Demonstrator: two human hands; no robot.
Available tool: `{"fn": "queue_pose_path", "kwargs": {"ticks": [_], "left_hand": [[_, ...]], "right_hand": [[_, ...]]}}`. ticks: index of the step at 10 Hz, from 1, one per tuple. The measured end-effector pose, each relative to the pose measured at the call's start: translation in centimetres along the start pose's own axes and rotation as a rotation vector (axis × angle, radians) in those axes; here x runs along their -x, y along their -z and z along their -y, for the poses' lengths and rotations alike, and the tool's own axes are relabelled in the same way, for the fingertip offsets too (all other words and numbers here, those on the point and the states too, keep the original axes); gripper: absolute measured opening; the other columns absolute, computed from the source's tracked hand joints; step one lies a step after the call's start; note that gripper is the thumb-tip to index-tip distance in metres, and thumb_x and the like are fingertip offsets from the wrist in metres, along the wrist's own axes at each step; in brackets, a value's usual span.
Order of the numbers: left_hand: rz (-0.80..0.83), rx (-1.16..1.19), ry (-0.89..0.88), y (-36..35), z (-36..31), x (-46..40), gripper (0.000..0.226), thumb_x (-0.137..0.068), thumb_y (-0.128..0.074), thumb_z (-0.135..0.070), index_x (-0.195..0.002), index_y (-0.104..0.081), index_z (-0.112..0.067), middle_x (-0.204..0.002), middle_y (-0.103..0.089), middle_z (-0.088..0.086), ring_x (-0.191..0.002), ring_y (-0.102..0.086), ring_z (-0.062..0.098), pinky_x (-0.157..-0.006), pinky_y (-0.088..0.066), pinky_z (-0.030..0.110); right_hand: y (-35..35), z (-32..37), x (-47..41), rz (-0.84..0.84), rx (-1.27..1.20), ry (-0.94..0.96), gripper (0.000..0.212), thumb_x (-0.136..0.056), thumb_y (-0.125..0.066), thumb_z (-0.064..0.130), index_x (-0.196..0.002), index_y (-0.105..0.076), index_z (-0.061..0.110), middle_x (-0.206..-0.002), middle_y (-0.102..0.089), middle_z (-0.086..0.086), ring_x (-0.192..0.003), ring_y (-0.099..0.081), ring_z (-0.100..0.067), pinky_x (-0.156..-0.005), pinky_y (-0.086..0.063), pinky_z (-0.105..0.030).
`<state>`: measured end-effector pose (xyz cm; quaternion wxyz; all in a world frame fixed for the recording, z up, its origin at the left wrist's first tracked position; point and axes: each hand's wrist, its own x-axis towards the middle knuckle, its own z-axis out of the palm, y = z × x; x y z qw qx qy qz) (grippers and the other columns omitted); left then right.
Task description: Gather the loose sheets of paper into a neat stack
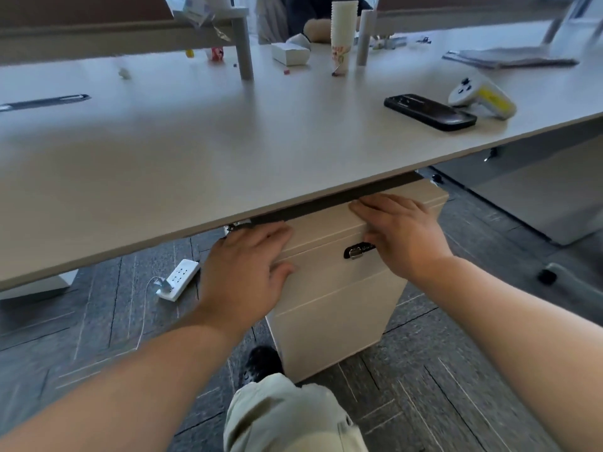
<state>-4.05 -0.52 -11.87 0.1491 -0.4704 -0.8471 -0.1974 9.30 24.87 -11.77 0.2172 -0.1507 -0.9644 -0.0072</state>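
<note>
A white drawer cabinet (pixel 329 308) with a black-and-chrome lock stands under the desk's front edge. My left hand (pixel 248 272) lies flat against its upper left corner, thumb on the front face. My right hand (pixel 398 233) rests flat on its top edge, beside the lock, fingers together. Neither hand holds anything. A pile of papers (pixel 509 57) lies on the far right of the white desk (pixel 195 151), well away from both hands.
On the desk lie a black phone (pixel 430 111), a white-and-yellow controller (pixel 483 96), a stack of paper cups (pixel 342 34), and a small white box (pixel 290 53). A white power strip (pixel 179 278) sits on the grey carpet. My knee (pixel 287 415) is below. Another person sits across.
</note>
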Motion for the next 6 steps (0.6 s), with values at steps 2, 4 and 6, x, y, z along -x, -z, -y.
{"fn": "queue_pose_path", "kwargs": {"ticks": [2, 4, 6], "left_hand": [[0.057, 0.000, -0.050, 0.3, 0.8, -0.1, 0.052, -0.080, -0.076, -0.038, -0.130, -0.069, -0.025, -0.136, -0.069, -0.006, -0.108, -0.069, 0.031, -0.084, -0.058, 0.047], [0.124, 0.007, -0.074, 0.9, 1.1, -0.2, 0.050, -0.081, -0.070, -0.041, -0.129, -0.069, -0.026, -0.136, -0.069, -0.008, -0.107, -0.071, 0.028, -0.083, -0.058, 0.045], [0.198, 0.342, -0.059, 3.0, 1.5, 0.8, 0.049, -0.095, -0.063, -0.025, -0.142, -0.060, -0.036, -0.149, -0.053, -0.025, -0.136, -0.052, 0.005, -0.116, -0.042, 0.036]], "right_hand": [[0.1, 0.7, 0.0, -0.001, -0.025, -0.029, 0.061, -0.084, -0.078, 0.022, -0.142, -0.061, 0.030, -0.143, -0.063, 0.003, -0.131, -0.056, -0.030, -0.110, -0.041, -0.048], [0.6, 1.3, 0.2, 0.039, -0.035, -0.072, 0.064, -0.083, -0.079, 0.021, -0.143, -0.060, 0.030, -0.145, -0.061, 0.003, -0.134, -0.055, -0.029, -0.111, -0.041, -0.047], [2.1, 3.4, 0.5, 0.111, -0.046, -0.149, 0.054, -0.091, -0.066, 0.020, -0.143, -0.058, 0.033, -0.150, -0.056, 0.005, -0.137, -0.053, -0.025, -0.112, -0.046, -0.045]]}}
